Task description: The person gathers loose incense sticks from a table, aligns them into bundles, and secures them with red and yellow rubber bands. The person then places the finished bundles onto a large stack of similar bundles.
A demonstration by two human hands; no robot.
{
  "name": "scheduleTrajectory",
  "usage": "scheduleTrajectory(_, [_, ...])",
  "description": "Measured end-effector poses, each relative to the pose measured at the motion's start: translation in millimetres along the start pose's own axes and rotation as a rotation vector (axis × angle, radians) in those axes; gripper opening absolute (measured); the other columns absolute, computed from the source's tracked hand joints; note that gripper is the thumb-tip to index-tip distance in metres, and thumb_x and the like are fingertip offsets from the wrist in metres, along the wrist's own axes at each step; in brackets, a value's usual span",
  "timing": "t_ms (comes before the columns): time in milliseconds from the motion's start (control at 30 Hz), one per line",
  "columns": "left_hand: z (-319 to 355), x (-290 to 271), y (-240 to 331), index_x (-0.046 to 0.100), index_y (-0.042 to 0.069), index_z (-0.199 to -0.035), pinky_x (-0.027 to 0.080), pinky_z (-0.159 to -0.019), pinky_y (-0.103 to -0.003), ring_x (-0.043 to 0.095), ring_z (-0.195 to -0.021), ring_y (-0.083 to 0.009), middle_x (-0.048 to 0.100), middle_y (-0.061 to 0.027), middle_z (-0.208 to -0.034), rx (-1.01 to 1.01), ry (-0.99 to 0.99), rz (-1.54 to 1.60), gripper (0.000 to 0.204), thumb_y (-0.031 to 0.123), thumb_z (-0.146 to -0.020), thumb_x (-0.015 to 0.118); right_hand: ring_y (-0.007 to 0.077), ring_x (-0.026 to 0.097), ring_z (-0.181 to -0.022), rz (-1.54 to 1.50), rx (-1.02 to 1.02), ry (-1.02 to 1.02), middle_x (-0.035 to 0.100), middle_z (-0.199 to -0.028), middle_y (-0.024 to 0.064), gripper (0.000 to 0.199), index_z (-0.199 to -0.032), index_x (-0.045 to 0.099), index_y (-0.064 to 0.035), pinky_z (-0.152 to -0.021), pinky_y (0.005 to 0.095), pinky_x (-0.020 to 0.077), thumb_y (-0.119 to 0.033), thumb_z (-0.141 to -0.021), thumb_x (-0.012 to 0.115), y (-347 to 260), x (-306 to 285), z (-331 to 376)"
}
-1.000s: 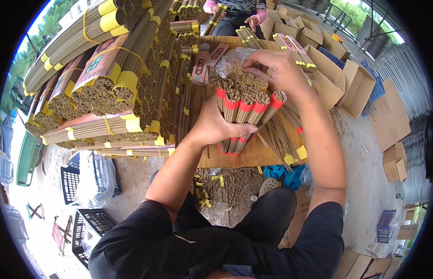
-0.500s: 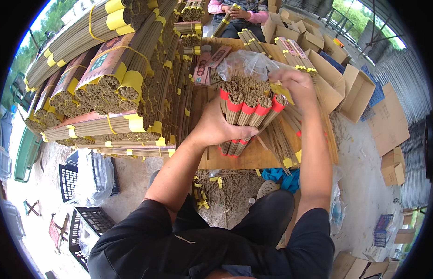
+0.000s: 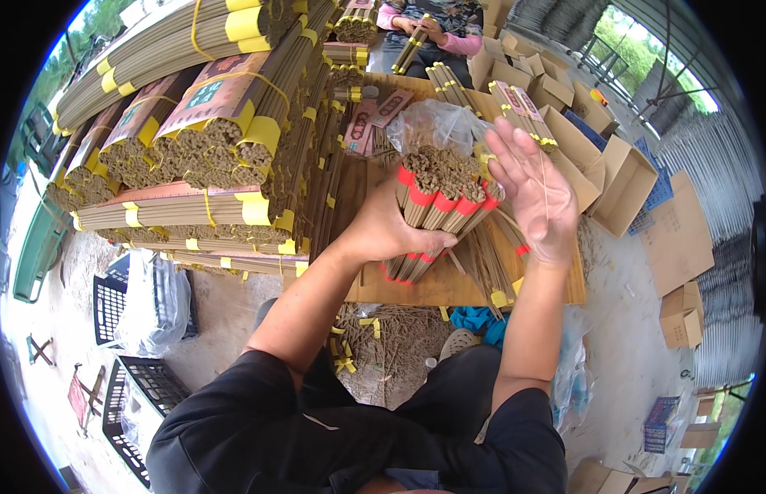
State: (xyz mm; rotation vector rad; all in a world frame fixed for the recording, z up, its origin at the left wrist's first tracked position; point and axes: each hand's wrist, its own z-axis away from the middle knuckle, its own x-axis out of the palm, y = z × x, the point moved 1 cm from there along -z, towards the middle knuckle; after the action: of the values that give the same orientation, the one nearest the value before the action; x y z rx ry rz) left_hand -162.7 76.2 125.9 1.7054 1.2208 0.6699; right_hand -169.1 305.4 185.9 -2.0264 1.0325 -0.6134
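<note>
Several bundles of brown incense sticks (image 3: 445, 221), wrapped in red paper bands, stand together a little tilted over the wooden table. My left hand (image 3: 388, 224) is wrapped round their left and near sides, thumb across the front. To the right of the bundles, my right hand (image 3: 535, 193) is raised with its palm showing and fingers stretched out. A thin pale strand runs across that palm; I cannot tell what it is. Behind the bundles lies a crumpled clear plastic bag (image 3: 442, 123). Loose incense sticks (image 3: 486, 259) lie beneath my right hand.
A tall stack of yellow-banded incense bundles (image 3: 226, 148) rises close on the left. Printed cards (image 3: 374, 123) lie on the wooden table (image 3: 374, 284). Across it sits another person (image 3: 432, 29) holding a bundle. Cardboard boxes (image 3: 623, 183) stand at the right, black crates (image 3: 144, 403) at the lower left.
My right hand has gone from closed beside the bundle tops to open, palm showing. The left hand still holds the bundles. The whole view has shifted slightly.
</note>
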Motion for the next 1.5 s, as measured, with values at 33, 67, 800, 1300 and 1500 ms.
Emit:
scheduleTrajectory(33, [-0.5,0.8,-1.0,0.055,0.002,-0.134,0.045,-0.105,-0.037,0.059,-0.118,-0.0190,0.064,-0.0100,-0.128,-0.010,-0.010,-0.002,0.082,0.020,-0.064,0.093,0.0345,0.033,-0.150,0.152,0.025,-0.039,0.033,-0.162,0.0211,0.113,-0.153,0.038,0.0021,-0.120,0.0462,0.0322,-0.046,-0.067,0.092,-13.5,9.2,-4.4])
scheduleTrajectory(67, [-1.4,1.2,-1.2,0.054,0.002,-0.135,0.044,-0.106,-0.037,0.058,-0.119,-0.0191,0.063,-0.0103,-0.129,-0.009,-0.018,0.008,0.084,0.021,-0.064,0.093,0.0368,0.034,-0.149,0.301,0.047,-0.075,0.033,-0.162,0.0213,0.114,-0.153,0.039,0.0021,-0.120,0.0462,0.0328,-0.047,-0.065,0.092,-25.8,19.5,-9.3])
scheduleTrajectory(800, [1.9,1.8,7.4,0.052,0.002,-0.134,0.046,-0.104,-0.037,0.059,-0.116,-0.0185,0.064,-0.0092,-0.125,-0.086,0.002,0.155,0.083,0.014,-0.064,0.093,0.0263,0.070,-0.102,1.057,-0.359,-0.226,0.072,-0.109,0.0141,0.020,-0.101,0.067,0.0011,-0.093,0.0386,0.0549,0.004,-0.082,0.060,-70.8,95.4,-88.7])
scheduleTrajectory(1300, [-0.2,7.2,-22.7,0.040,-0.004,-0.148,0.035,-0.114,-0.040,0.049,-0.133,-0.0256,0.054,-0.0161,-0.142,0.272,0.049,0.082,0.084,0.061,-0.097,0.057,0.0243,0.056,-0.119,0.403,-0.235,0.501,0.060,-0.129,0.0158,0.071,-0.138,0.047,0.0068,-0.106,0.0387,0.0409,-0.050,-0.099,0.062,60.5,88.3,21.0])
scheduleTrajectory(1500, [9.0,3.5,-39.9,0.038,-0.004,-0.150,0.033,-0.115,-0.042,0.046,-0.137,-0.0269,0.050,-0.0175,-0.146,0.209,0.012,0.062,0.090,0.066,-0.096,0.055,0.0236,0.058,-0.114,0.401,-0.190,0.371,0.060,-0.127,0.0139,0.080,-0.140,0.046,0.0038,-0.101,0.0378,0.0447,-0.052,-0.090,0.074,73.8,64.1,25.1])
